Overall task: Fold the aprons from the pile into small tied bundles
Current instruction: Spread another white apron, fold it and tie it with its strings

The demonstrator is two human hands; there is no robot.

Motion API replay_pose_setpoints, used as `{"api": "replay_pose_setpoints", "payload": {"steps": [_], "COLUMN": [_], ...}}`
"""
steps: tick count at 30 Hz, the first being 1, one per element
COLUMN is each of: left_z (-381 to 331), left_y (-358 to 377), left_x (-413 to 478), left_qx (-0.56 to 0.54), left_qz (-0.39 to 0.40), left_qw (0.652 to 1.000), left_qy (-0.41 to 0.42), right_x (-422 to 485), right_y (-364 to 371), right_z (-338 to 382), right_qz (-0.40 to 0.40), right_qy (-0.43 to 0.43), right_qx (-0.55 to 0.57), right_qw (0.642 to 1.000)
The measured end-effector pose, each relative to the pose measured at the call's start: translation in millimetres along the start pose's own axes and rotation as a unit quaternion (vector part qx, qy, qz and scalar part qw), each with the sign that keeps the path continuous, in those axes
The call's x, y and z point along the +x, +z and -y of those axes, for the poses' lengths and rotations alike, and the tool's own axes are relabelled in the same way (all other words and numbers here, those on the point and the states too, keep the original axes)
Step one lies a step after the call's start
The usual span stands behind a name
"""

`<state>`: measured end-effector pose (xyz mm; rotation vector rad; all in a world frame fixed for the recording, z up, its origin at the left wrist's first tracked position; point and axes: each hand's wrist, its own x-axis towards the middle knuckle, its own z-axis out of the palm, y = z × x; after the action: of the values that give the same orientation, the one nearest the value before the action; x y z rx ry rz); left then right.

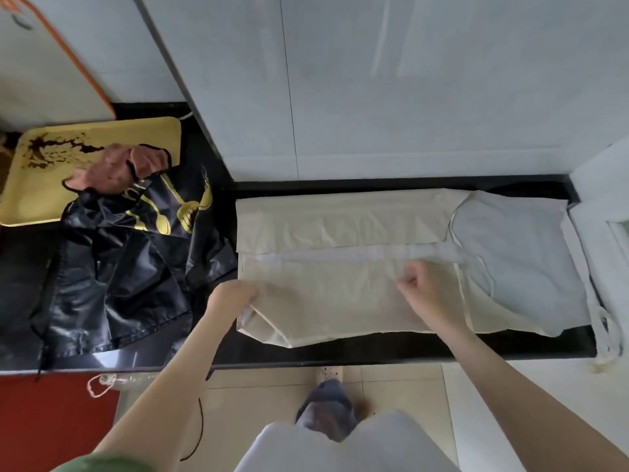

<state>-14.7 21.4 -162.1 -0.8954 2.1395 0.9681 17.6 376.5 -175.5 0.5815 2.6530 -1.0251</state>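
Cream apron (340,233), lying part-folded on the black counter (374,349): left hand (235,294) is gripping its near-left edge, right hand (422,287) is pinching its middle, while black apron (129,267) and pink apron (119,168) are waiting crumpled at left, no bundle showing.

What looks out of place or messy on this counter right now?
The black apron lies crumpled at the left, spilling partly onto the yellow tray, with a pink cloth bunched on top. At the far right, white ties dangle off the counter edge.
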Motion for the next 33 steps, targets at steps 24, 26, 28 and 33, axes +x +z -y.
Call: {"api": "replay_pose_setpoints", "payload": {"steps": [24, 26, 28, 33], "left_z": [16, 8, 5, 22], "left_y": [42, 68, 94, 121], "left_x": [-54, -56, -56, -34], "left_qx": [0.217, 0.259, 0.343, 0.466], "left_qz": [-0.227, -0.152, -0.082, -0.043], "left_qw": [0.909, 0.889, 0.840, 0.755], "left_qy": [0.275, 0.345, 0.413, 0.459], "right_x": [-14, -12, -13, -12], "right_y": [34, 31, 26, 6], "right_z": [-13, -17, -29, -57], "right_qz": [0.132, 0.144, 0.135, 0.098], "right_qy": [-0.292, -0.303, -0.310, -0.309], "right_qx": [-0.318, -0.308, -0.323, -0.375], "right_qw": [0.892, 0.890, 0.884, 0.868]}}
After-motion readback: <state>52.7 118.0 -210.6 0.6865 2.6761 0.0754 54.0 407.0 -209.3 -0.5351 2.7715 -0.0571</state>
